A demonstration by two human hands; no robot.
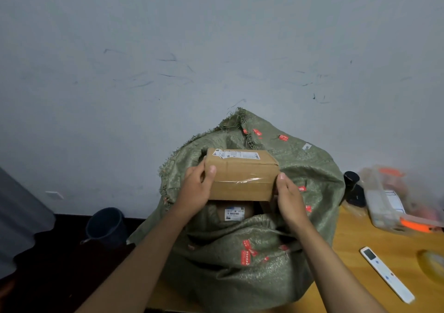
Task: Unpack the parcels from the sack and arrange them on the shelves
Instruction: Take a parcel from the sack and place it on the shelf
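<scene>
A green woven sack [240, 260] with red printed marks stands open on a wooden table [355, 245]. Above its mouth I hold a brown cardboard parcel [242, 173] sealed with clear tape, a white label on its top face. My left hand [197, 190] grips its left end, thumb on the front face. My right hand [288, 195] grips its right end. Inside the sack lies another brown parcel [234, 211] with a white label, partly hidden under the held one. No shelves are in view.
A white remote control [386, 274] lies on the table to the right. Behind it sit a clear plastic bag with orange items [394, 202] and a black round object [352, 180]. A dark bucket [105, 226] stands on the floor at the left. A grey wall fills the background.
</scene>
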